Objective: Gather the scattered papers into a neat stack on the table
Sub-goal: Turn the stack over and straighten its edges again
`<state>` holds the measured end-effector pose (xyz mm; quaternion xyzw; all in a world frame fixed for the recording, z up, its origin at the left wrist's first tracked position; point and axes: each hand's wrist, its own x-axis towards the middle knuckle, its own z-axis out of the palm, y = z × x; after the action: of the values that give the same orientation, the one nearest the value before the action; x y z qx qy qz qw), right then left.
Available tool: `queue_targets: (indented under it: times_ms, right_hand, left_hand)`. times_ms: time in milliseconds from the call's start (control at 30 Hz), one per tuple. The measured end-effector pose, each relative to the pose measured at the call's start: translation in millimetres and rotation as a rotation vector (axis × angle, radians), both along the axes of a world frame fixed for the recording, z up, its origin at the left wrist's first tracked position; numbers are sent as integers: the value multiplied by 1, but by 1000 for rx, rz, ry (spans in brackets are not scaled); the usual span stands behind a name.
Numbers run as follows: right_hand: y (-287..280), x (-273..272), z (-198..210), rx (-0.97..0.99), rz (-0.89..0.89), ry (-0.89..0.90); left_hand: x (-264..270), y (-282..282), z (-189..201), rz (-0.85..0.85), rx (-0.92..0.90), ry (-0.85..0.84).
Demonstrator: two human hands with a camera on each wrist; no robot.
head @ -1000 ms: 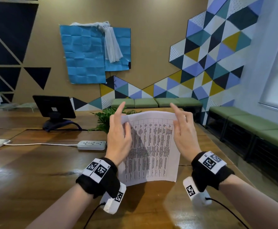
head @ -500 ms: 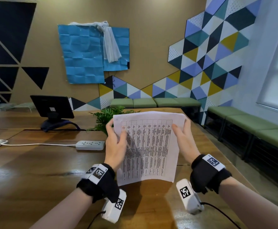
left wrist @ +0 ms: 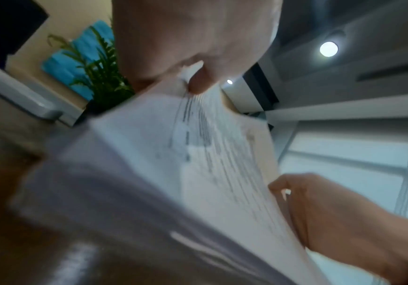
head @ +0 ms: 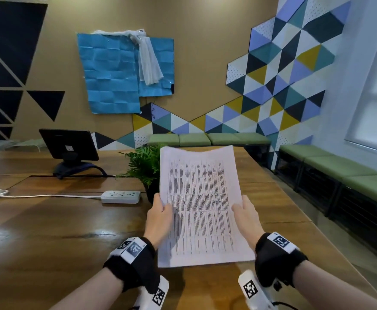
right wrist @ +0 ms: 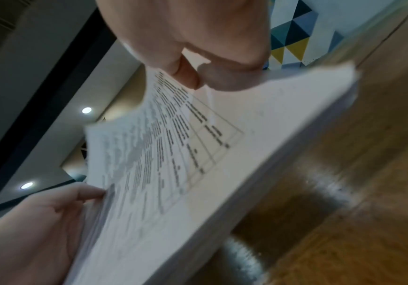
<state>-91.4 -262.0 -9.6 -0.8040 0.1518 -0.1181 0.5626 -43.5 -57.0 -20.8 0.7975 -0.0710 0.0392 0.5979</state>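
Observation:
A stack of white printed papers (head: 202, 204) with a table of text on top is held tilted above the wooden table (head: 48, 231). My left hand (head: 160, 211) grips its left edge, thumb on top, and my right hand (head: 244, 211) grips its right edge the same way. The left wrist view shows the papers (left wrist: 173, 173) pinched at my left hand (left wrist: 190, 81), with my right hand (left wrist: 319, 208) across. From the right wrist, the papers (right wrist: 198, 164) sit under my right thumb and fingers (right wrist: 198, 75), and my left hand (right wrist: 51, 212) holds the far side.
A small potted fern (head: 146, 166) stands just behind the papers. A white power strip (head: 120, 196) with its cable lies to the left, and a dark tablet on a stand (head: 69, 146) sits further back. Green benches (head: 339, 166) line the walls right of the table's edge.
The papers have tipped from near upright to slanting back toward me. Both hands slid from the upper side edges down to the middle of the sides and closed on them.

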Motion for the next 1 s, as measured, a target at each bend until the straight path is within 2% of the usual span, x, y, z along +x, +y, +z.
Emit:
queue_targets:
  times_ms: [67, 167, 233, 333, 400, 500, 567, 700, 1000]
  right_hand:
    - [-8, -2, -3, -24, -2, 101]
    - [-18, -6, -19, -110, 45, 316]
    - [-20, -9, -33, -171, 70, 441]
    - [-21, -12, -51, -245, 88, 543]
    - [-21, -11, -55, -325, 72, 579]
    - [-24, -5, -58, -447, 50, 617]
    - [-24, -4, -56, -505, 43, 643]
    - [-24, 2, -56, -541, 61, 650]
    - [-21, 0, -48, -542, 122, 588]
  left_hand:
    - [7, -3, -6, -29, 27, 151]
    - [45, -7, -56, -101, 217, 314]
    - [50, -11, -73, -161, 346, 395]
    - [20, -16, -59, -196, 486, 427]
    - [10, -15, -54, -171, 599, 436]
    - [6, -14, -46, -95, 673, 489]
    - [8, -15, -42, -85, 603, 500]
    - [12, -18, -38, -76, 346, 562]
    - [9, -16, -32, -83, 277, 558]
